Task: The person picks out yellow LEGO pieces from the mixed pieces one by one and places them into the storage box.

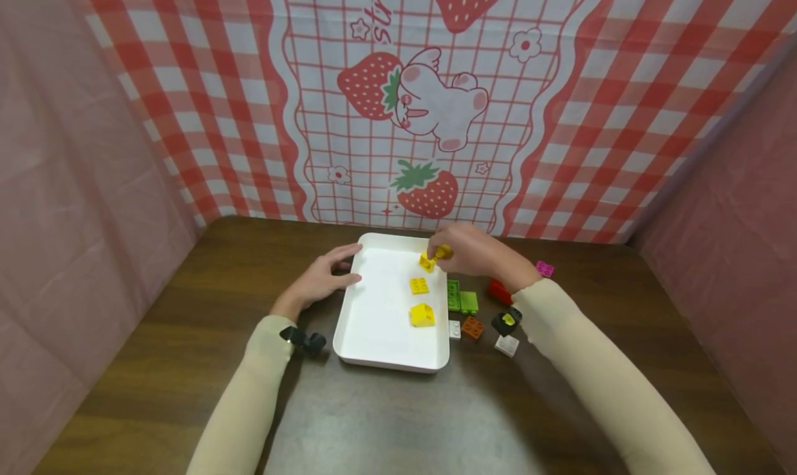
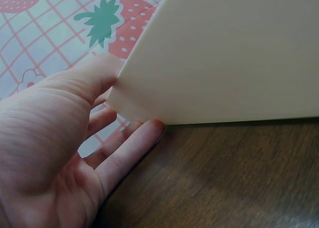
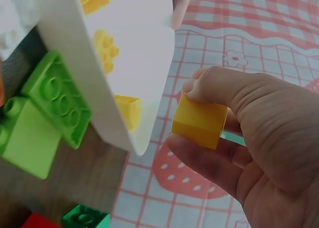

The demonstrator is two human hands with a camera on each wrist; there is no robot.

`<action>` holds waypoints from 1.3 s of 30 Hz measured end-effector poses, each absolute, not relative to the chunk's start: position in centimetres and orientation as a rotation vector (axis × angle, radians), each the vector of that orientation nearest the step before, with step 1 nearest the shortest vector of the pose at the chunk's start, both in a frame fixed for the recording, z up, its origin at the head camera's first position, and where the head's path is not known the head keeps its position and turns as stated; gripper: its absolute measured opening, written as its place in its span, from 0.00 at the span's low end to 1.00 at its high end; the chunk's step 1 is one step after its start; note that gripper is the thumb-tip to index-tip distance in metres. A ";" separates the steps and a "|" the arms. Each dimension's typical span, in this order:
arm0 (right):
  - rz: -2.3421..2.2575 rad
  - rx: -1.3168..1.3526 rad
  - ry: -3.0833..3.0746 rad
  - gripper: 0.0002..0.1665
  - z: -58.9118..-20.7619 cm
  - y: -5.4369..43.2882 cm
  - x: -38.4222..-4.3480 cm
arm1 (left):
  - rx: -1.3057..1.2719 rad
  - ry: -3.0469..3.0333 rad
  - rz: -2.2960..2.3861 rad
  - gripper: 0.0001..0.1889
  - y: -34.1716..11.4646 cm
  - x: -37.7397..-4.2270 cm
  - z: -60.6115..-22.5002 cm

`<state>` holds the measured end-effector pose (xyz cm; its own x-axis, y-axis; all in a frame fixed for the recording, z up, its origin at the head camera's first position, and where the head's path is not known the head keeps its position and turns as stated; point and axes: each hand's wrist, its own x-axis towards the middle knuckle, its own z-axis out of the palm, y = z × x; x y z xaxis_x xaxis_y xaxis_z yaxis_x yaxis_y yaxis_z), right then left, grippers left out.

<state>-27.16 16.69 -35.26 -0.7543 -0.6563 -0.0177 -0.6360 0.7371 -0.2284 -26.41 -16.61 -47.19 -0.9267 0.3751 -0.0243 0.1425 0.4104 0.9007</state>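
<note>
A white tray [image 1: 380, 309] lies on the table. My left hand [image 1: 320, 276] rests at its left side, thumb and fingers fairly straight, touching the outer wall [image 2: 224, 58] near a corner. At the far right rim, my right hand [image 1: 467, 248] pinches a yellow toy building brick [image 3: 199, 120] between thumb and fingers, held above the surface. Inside the tray, along its right side, sit a yellow brick [image 1: 426, 262] at the far end, a studded yellow brick [image 1: 419, 285] in the middle and a yellow sloped-looking brick [image 1: 422, 315] nearer me.
Right of the tray lie green bricks [image 1: 468, 302], an orange-brown brick [image 1: 472, 327], white bricks [image 1: 507, 345], a red brick [image 1: 499, 292], a black piece with yellow [image 1: 506, 322] and a pink brick [image 1: 544, 269]. A checked strawberry cloth [image 1: 436, 129] hangs behind the table.
</note>
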 end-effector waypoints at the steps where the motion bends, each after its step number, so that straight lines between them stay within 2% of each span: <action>1: -0.311 -1.061 2.833 0.10 -35.1 16.4 -27.2 | 0.453 2.444 1.529 0.39 -16.6 -26.4 -47.2; 8: -0.253 -1.102 2.813 0.07 -33.6 14.3 -27.4 | 0.452 2.454 1.525 0.39 -16.5 -26.3 -47.3; 20: -0.307 -1.137 2.870 0.10 -32.4 12.5 -28.6 | 0.497 2.462 1.532 0.39 -16.8 -26.6 -47.3; 39: -0.500 -0.988 3.003 0.12 -36.3 9.9 -30.0 | 0.492 2.458 1.532 0.39 -16.6 -26.6 -47.4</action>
